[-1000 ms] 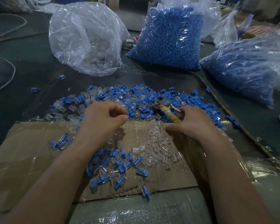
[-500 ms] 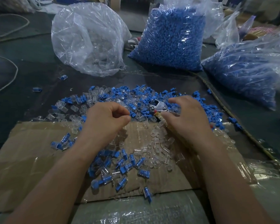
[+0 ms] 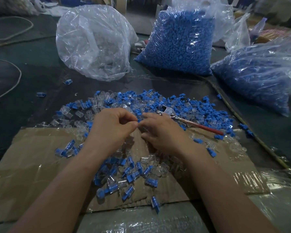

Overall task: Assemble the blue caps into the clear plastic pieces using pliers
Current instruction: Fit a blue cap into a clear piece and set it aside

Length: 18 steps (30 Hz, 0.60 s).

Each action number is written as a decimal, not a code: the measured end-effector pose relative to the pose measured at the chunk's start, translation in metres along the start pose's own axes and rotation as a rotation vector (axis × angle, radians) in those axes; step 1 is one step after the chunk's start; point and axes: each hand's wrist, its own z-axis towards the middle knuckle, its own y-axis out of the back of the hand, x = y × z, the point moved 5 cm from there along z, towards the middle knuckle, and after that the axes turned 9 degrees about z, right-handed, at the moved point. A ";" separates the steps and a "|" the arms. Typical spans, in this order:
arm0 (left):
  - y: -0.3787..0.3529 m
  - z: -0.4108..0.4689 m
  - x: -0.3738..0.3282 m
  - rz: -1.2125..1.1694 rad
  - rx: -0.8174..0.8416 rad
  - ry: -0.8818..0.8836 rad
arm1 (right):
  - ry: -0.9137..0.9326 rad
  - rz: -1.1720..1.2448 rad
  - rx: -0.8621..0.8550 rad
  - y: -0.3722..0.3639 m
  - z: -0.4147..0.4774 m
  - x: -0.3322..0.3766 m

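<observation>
pliers (image 3: 188,121) lay loose just right of right hand (image 3: 160,130), handles rightward | left hand (image 3: 112,126) fingertips met it | both grips curled, i couldn't tell on what

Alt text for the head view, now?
The left hand and right hand meet fingertip to fingertip over mixed blue caps and clear plastic pieces. The pliers lie unheld beside the right hand; filled bags stand behind.

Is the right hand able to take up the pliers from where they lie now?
Probably yes: the pliers lie uncovered just beyond the right hand, a little to its right, and nothing stands between them.
</observation>
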 end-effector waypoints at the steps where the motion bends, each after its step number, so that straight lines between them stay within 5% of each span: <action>1: 0.000 0.000 0.000 -0.002 -0.001 0.001 | 0.009 0.052 -0.020 0.003 -0.001 0.001; 12: 0.000 -0.001 0.000 -0.006 0.011 0.008 | -0.054 0.466 -0.018 0.007 -0.009 -0.008; 18: 0.000 -0.001 -0.001 0.013 0.015 -0.004 | -0.068 0.483 -0.062 0.014 -0.015 -0.012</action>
